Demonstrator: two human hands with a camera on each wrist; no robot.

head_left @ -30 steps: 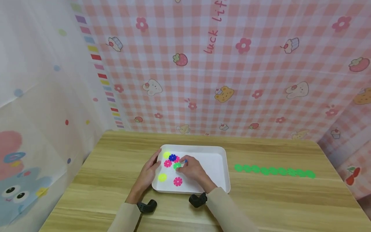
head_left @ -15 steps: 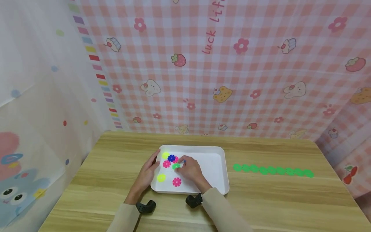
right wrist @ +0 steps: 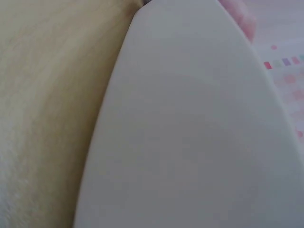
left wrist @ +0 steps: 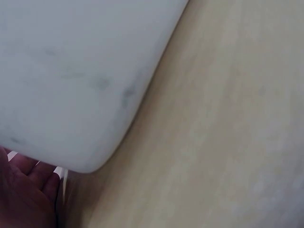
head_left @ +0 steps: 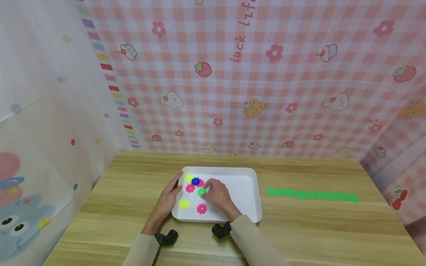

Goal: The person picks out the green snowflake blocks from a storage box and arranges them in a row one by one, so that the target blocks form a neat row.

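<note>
A white tray (head_left: 239, 192) lies on the table with several notched flower-shaped plastic discs in its left part. My left hand (head_left: 167, 202) grips the tray's left side, the thumb at the rim and fingers along the outer wall. Inside the tray, my right hand (head_left: 217, 195) pinches a green disc (head_left: 201, 191) between thumb and index finger. Through its fingers shows a bit of blue, too small to identify. Around the hand are a dark blue disc (head_left: 195, 181), pink discs such as one nearer pink disc (head_left: 201, 208), and yellow discs such as one front yellow disc (head_left: 184, 204).
A row of several green discs (head_left: 311, 194) lies on the wooden table (head_left: 309, 229) right of the tray. A checked cloth (head_left: 233, 85) hangs behind the table. The tray's outer wall (right wrist: 180, 123) fills much of the right wrist view.
The head view has shifted slightly, so everything sits a little further left. My right fingertips have closed in on the green disc; the left hand keeps its hold on the tray.
</note>
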